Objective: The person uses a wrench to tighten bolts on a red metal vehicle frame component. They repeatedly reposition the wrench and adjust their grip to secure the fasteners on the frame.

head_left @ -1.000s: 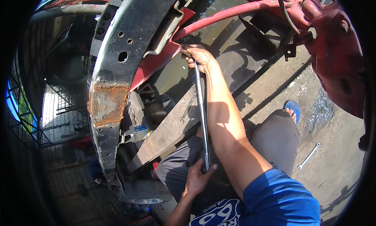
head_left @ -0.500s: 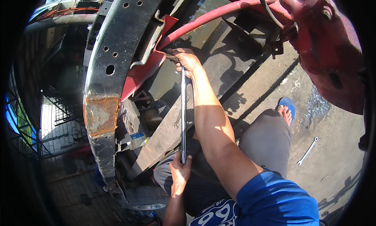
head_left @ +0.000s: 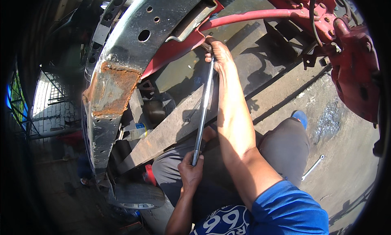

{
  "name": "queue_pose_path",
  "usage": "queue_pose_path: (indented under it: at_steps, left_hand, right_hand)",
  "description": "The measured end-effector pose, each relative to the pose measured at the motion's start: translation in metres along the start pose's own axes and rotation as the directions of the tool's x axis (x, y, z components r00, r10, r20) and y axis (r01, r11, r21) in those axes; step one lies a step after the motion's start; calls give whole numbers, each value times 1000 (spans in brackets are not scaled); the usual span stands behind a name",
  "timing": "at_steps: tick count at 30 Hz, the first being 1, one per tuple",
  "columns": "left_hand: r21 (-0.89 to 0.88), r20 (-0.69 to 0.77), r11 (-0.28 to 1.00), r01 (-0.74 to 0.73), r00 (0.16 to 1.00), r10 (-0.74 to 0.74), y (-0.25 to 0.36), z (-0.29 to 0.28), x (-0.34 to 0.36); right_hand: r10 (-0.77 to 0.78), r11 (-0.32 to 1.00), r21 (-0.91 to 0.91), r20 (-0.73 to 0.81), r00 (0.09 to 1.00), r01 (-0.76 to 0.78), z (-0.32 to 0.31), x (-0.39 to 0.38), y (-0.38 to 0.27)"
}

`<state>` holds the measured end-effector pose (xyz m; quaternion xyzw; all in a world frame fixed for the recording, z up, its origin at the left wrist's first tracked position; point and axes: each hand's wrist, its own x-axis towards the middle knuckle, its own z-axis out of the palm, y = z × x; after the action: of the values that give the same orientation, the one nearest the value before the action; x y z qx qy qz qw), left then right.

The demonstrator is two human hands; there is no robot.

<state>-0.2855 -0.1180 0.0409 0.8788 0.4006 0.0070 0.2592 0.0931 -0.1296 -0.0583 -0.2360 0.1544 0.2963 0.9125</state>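
A long chrome socket wrench (head_left: 204, 106) slants between my two hands. My left hand (head_left: 190, 172) is closed around its lower end, in front of my knees. At the far end, my right hand (head_left: 220, 53) wraps the wrench head and a dark socket-like piece (head_left: 207, 46), whose tip meets the red bracket (head_left: 175, 51). The fastener there, if any, is hidden. That bracket sits against the black vehicle frame rail (head_left: 142, 35), which has round holes and a rusty patch (head_left: 115, 89). A red control rod (head_left: 252, 16) runs right from the bracket.
A heavy red axle part (head_left: 354, 68) hangs at the right. A combination wrench (head_left: 313, 167) lies on the concrete floor beside my right leg. Under the rail are a metal beam (head_left: 163, 137), a small labelled container (head_left: 139, 131) and a tyre (head_left: 138, 194).
The view has shifted, so the rail and bracket appear farther right and higher. The wrench now slants more, its upper end leaning right. Both hands keep their grip.
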Motion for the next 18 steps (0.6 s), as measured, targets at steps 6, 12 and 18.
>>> queue_pose_path:
  at_steps: [6,12,18]
  left_hand:
    - [-191,218,979,-69,970,111,-7,-12,3]
    - [-267,339,964,16,937,78,-12,11,8]
    - [-115,143,984,-140,977,156,-28,-7,29]
  right_hand:
    - [-64,997,-54,-60,996,60,1,4,-1]
    - [-93,967,-234,63,994,105,-12,2,-10]
    - [-147,968,-188,101,984,164,-1,-33,5]
